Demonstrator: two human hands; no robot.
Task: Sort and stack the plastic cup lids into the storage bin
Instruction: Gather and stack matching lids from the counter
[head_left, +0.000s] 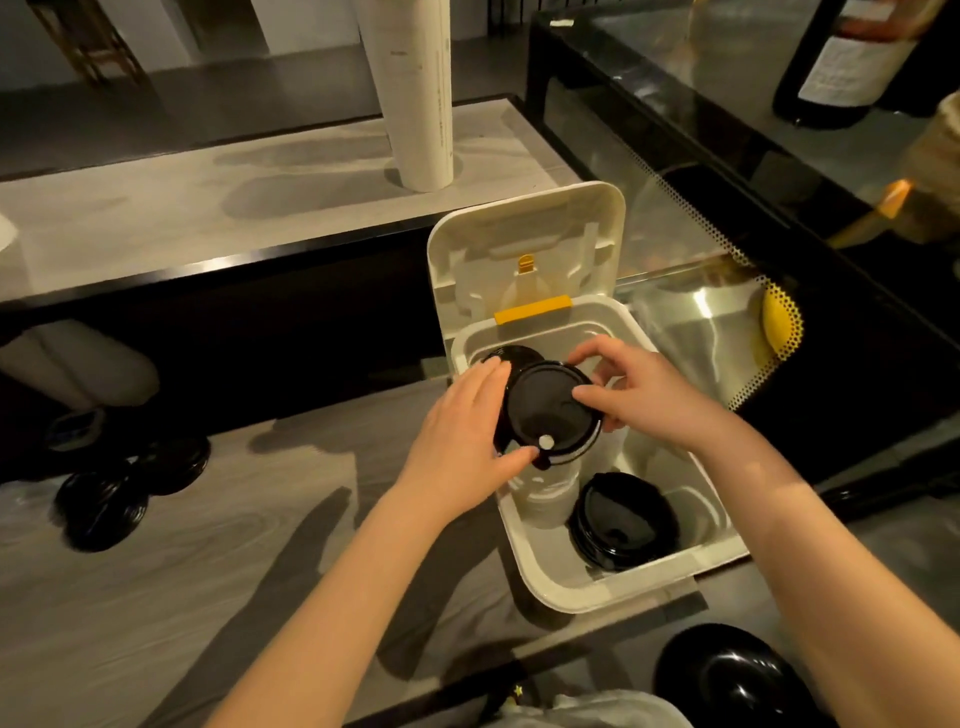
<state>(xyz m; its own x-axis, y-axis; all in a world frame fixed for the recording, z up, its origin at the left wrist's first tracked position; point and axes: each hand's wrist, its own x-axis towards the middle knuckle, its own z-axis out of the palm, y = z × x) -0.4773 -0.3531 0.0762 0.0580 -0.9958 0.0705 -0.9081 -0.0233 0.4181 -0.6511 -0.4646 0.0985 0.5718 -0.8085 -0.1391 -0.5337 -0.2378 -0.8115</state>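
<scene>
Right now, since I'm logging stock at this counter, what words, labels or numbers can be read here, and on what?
Nothing here can be read as text.
On the bottle label: printed lines, too blurred to read.
On the white tube standing on the counter: small dark marks down its side, too small to read.
On the black lid held over the storage bin: no print shows.

A lid stack (623, 522) sits in the bin (540, 571), loose lids (101, 501) left.
</scene>
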